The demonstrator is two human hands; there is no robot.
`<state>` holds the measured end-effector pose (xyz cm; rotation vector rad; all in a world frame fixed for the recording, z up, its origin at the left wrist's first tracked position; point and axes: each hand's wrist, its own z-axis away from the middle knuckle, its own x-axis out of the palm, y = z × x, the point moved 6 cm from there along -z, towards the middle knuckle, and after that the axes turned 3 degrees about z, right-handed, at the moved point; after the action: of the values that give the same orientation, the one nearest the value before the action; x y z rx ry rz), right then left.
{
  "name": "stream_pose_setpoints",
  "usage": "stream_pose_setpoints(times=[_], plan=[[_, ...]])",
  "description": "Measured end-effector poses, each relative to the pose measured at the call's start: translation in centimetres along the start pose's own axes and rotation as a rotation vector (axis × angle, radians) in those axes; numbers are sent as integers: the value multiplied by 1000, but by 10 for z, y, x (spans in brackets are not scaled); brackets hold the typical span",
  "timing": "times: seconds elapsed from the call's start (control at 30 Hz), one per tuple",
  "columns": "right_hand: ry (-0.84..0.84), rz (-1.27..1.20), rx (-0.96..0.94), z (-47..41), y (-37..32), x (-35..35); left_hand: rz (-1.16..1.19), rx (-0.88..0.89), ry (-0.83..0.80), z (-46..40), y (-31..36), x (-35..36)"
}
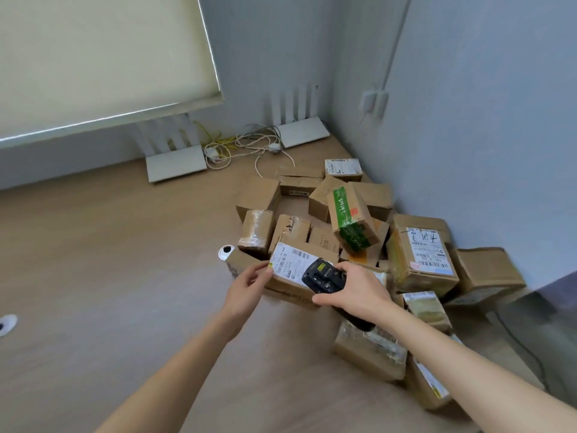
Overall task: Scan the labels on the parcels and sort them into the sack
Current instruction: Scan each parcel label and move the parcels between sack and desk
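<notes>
The left hand (249, 284) pinches the near left corner of a cardboard parcel (292, 278), thumb and fingertips closed on its edge just beside the white shipping label (288, 260) on its top face. The right hand (352, 292) grips a black handheld scanner (324, 275), fingers curled round its body and thumb stretched along the near side; the scanner's head lies over the right end of that same label, touching or just above it, which of the two cannot be told. So the parcel sits between the two hands, left fingers at one end, scanner at the other, with the barcodes showing in the gap.

The held parcel lies at the near edge of a heap of parcels (359, 232) on the wooden tabletop (125, 276), piled into the corner where two grey walls meet. About eighteen cardboard boxes can be counted, though some are half hidden. One, wrapped in green tape (351, 220), stands tilted on top of the others; one bigger box (423, 256) to the right shows a large label with handwriting.

Beyond the heap, two white routers (176, 164) with upright antennas stand against the far wall, a tangle of white and yellow cables (246, 145) between them. Two round white cable ports (226, 252) are set in the tabletop: one just beside the held parcel, one at the left edge.
</notes>
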<state>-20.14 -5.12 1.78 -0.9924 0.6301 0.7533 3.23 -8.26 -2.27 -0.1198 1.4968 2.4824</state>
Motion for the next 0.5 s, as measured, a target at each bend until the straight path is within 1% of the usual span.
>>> stream_pose_setpoints(times=[0.1, 0.2, 0.3, 0.4, 0.5], plan=[[48, -15, -89, 16, -40, -30, 86, 100, 40, 27, 45, -28], [85, -39, -181, 40, -88, -59, 111, 186, 77, 63, 88, -64], [102, -31, -284, 66, -140, -81, 111, 259, 156, 102, 122, -109], [101, 10, -368, 96, -194, -93, 92, 343, 232, 143, 145, -158], [108, 78, -462, 132, -252, -94, 98, 390, 325, 189, 155, -216]])
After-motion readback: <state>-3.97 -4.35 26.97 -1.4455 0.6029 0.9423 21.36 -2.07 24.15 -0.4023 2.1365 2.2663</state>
